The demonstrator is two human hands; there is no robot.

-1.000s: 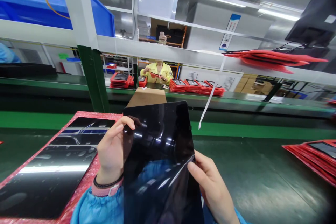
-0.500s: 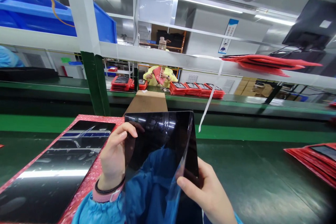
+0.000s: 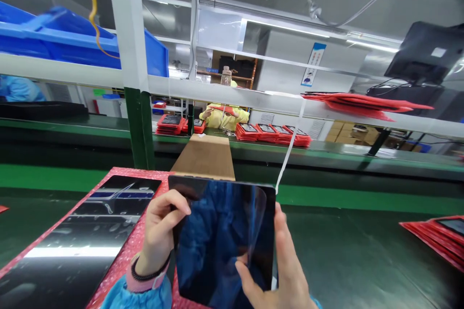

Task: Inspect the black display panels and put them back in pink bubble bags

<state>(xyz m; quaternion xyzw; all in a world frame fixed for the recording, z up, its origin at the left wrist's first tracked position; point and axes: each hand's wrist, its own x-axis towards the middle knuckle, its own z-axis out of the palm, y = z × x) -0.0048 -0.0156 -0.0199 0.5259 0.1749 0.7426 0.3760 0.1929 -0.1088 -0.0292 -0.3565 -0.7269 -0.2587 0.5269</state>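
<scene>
Upright in front of me is a black glossy tablet point(image 3: 217, 246) that mirrors my blue sleeves. A clear film on its face bows at the upper right, with a curved edge showing. My left hand point(image 3: 161, 227) grips the tablet's upper left edge, index finger and thumb bent over the front. On the other side, my right hand point(image 3: 281, 265) has its fingers along the right edge and its thumb on the glass. The tablet hides the tips of several fingers. To the left, a long glossy black panel point(image 3: 76, 246) with bubbly film lies on pink bubble wrap point(image 3: 134, 236).
A brown cardboard piece point(image 3: 206, 154) stands behind the tablet. Red packets point(image 3: 435, 236) are stacked at the right on the green table point(image 3: 344, 251). A white strip point(image 3: 290, 149) hangs from the shelf rail. Across the bench, a person in yellow point(image 3: 224, 118) handles something red.
The view has tilted up a little. The tablet has tipped, so its top edge shows and its face reflects more of my sleeves. My right hand's fingers have straightened along the right edge.
</scene>
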